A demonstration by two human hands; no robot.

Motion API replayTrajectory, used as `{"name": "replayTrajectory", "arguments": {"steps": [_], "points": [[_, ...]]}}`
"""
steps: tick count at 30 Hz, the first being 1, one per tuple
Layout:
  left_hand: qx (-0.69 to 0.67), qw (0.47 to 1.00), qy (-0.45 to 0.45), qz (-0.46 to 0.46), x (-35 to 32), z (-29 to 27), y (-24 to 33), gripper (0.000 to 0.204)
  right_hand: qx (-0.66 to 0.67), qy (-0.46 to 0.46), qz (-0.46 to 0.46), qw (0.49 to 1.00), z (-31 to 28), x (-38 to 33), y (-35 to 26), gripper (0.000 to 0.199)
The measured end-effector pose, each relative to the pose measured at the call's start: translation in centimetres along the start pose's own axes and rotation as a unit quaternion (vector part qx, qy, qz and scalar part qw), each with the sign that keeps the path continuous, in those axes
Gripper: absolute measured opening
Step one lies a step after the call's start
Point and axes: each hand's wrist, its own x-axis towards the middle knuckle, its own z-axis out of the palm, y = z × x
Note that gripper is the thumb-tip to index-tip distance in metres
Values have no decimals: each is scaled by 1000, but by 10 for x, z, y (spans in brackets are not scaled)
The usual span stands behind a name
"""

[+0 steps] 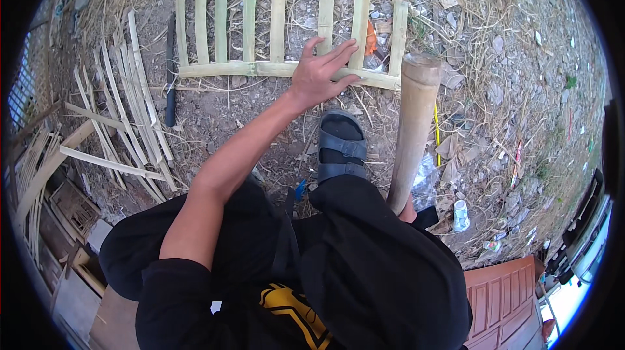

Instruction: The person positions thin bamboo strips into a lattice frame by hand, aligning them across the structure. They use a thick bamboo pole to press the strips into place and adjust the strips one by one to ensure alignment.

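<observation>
A frame of split bamboo slats [278,11] lies on the ground ahead of me, its near crossbar running sideways under the slat ends. My left hand [320,75] is laid over that crossbar, fingers stretched and spread, thumb pointing right. To the right a thick bamboo pole [415,115] stands up at a slant, its cut top close to the frame's right corner. My right hand [408,212] is at the pole's lower end and seems wrapped round it; my knee hides most of that hand.
Loose bamboo strips [133,102] are heaped at the left. Beside them lies a long dark tool [170,99] with a black handle. My sandalled foot [342,145] is just below the frame. A crushed white cup [461,216] and clear plastic [424,174] litter the right side.
</observation>
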Motion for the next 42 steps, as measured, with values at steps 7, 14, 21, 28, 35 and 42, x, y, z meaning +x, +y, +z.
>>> {"name": "replayTrajectory", "arguments": {"steps": [7,14,21,28,35,42], "points": [[22,1000,-18,3,-5,3,-1,66,-18,-48,-47,998,2,0,5,32],[37,998,-41,2,-10,-2,2,66,-27,-54,-36,998,0,-4,16,32],[49,998,-34,5,-6,2,-2,70,-71,-49,-76,993,4,8,35,35],[38,999,-21,19,-5,2,-3,76,19,-22,-57,998,0,9,6,29],[22,999,-29,0,-3,1,0,76,85,-7,-68,994,-8,9,-4,27],[35,999,-24,5,-4,2,1,71,109,40,-106,988,-6,7,-10,27]]}}
